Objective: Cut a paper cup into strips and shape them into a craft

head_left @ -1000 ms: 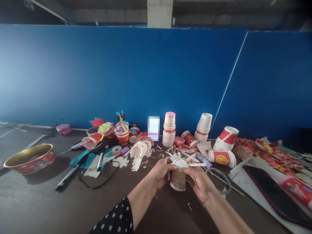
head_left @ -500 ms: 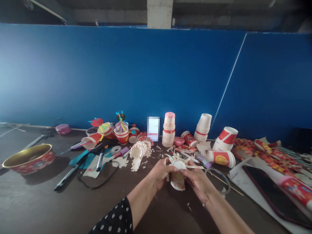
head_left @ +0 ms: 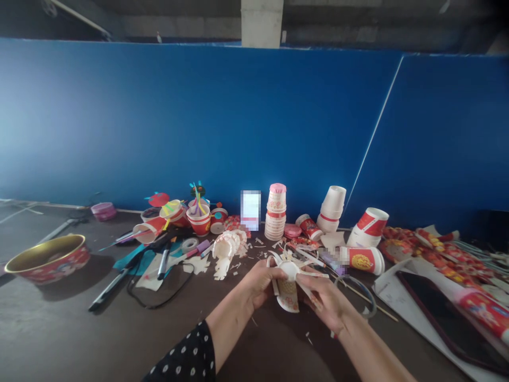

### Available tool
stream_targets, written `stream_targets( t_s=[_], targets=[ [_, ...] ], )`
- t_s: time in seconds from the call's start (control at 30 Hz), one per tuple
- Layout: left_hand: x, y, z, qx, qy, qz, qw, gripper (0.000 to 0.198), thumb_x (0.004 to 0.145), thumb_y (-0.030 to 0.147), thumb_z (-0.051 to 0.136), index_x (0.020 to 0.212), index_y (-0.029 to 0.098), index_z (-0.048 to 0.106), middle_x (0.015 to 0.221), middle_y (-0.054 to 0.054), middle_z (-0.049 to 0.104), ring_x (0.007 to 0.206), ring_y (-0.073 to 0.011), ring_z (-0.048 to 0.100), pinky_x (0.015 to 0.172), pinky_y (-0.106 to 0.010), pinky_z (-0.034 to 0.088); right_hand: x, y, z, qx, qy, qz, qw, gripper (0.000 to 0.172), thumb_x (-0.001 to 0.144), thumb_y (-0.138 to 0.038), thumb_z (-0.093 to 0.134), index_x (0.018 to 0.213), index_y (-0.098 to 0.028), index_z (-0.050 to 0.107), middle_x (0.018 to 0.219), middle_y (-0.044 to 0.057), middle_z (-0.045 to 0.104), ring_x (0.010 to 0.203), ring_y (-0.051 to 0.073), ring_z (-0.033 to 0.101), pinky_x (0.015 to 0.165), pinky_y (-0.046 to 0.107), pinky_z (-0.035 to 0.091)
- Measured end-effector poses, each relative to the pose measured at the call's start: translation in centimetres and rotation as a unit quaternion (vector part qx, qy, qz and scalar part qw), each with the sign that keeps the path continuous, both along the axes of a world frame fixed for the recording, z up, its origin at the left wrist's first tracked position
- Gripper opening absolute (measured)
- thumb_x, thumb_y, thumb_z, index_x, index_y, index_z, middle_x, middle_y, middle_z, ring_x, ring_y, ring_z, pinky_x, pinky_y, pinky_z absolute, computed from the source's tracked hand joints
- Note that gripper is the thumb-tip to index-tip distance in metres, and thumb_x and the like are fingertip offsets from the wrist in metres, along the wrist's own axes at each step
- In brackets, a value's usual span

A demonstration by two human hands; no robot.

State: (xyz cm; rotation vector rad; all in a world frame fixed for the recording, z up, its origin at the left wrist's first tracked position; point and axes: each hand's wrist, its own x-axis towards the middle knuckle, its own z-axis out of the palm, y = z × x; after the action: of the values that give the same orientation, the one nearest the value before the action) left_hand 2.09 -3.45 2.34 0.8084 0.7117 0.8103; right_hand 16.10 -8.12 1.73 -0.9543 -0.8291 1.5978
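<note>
Two-handed, pinching a slit paper cup (head_left: pixel 287 298) by its white base (head_left: pixel 290 270) between left hand (head_left: pixel 259 282) and right hand (head_left: pixel 325 298), short of stacked cups (head_left: pixel 275 225); newly showing a strip (head_left: pixel 310 295) slanting below the right thumb (apparently handled strip by strip).

Blue partition (head_left: pixel 191 122) behind brown table (head_left: pixel 99 345); concrete pillar (head_left: pixel 261 24).

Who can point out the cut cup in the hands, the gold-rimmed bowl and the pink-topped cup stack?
Cut cup (head_left: pixel 287 295), head view: patterned side panel.
Gold-rimmed bowl (head_left: pixel 51 269), head view: outer wall.
Pink-topped cup stack (head_left: pixel 275 215), head view: red band midway up.
</note>
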Motion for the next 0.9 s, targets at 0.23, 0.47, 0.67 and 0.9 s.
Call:
stream_targets(
  t_s=[0.23, 0.47, 0.67, 0.9],
  targets=[
    [-0.3, 0.1, -0.1, -0.004, -0.001, -0.021, 1.000, 0.028, 0.047, 0.008, 0.059, 0.072, 0.014, 0.051, 0.064, -0.002, 0.061, 0.064, -0.0185, 0.059, 0.061, -0.028, 0.045, 0.2, 0.0, -0.4, -0.033, -0.012, -0.001, 0.999, 0.024, 0.062, -0.022, 0.066, 0.086, -0.016, 0.067, 0.081, 0.005, 0.071, 0.086, 0.024, 0.063, 0.080, 0.035, 0.045],
    [-0.3, 0.0, 0.1, 0.005, -0.014, -0.024, 1.000, 0.031, 0.045, 0.008, 0.062, 0.073, 0.014, 0.052, 0.064, -0.002, 0.061, 0.060, -0.0168, 0.059, 0.060, -0.028, 0.045, 0.2, 0.0, -0.3, -0.035, -0.022, -0.010, 0.999, 0.026, 0.061, -0.024, 0.068, 0.086, -0.017, 0.068, 0.078, 0.005, 0.071, 0.086, 0.026, 0.063, 0.081, 0.038, 0.044],
    [-0.3, -0.1, 0.2, 0.014, -0.018, -0.022, 1.000, 0.034, 0.044, 0.006, 0.063, 0.076, 0.014, 0.052, 0.064, -0.001, 0.060, 0.062, -0.0180, 0.060, 0.063, -0.029, 0.046, 0.0, 0.0, -0.2, -0.030, -0.022, -0.027, 0.999, 0.020, 0.059, -0.022, 0.067, 0.079, -0.016, 0.068, 0.077, 0.006, 0.071, 0.087, 0.027, 0.062, 0.080, 0.039, 0.044],
    [0.1, -0.3, 0.0, 0.029, 0.007, 0.004, 1.000, 0.035, 0.042, 0.003, 0.065, 0.073, 0.012, 0.053, 0.062, 0.000, 0.059, 0.059, -0.0161, 0.058, 0.062, -0.029, 0.046, -0.7, 0.2, -0.3, -0.002, -0.024, -0.039, 0.999, 0.025, 0.058, -0.017, 0.063, 0.082, -0.014, 0.068, 0.078, 0.005, 0.071, 0.088, 0.027, 0.061, 0.080, 0.037, 0.043]
  ],
)
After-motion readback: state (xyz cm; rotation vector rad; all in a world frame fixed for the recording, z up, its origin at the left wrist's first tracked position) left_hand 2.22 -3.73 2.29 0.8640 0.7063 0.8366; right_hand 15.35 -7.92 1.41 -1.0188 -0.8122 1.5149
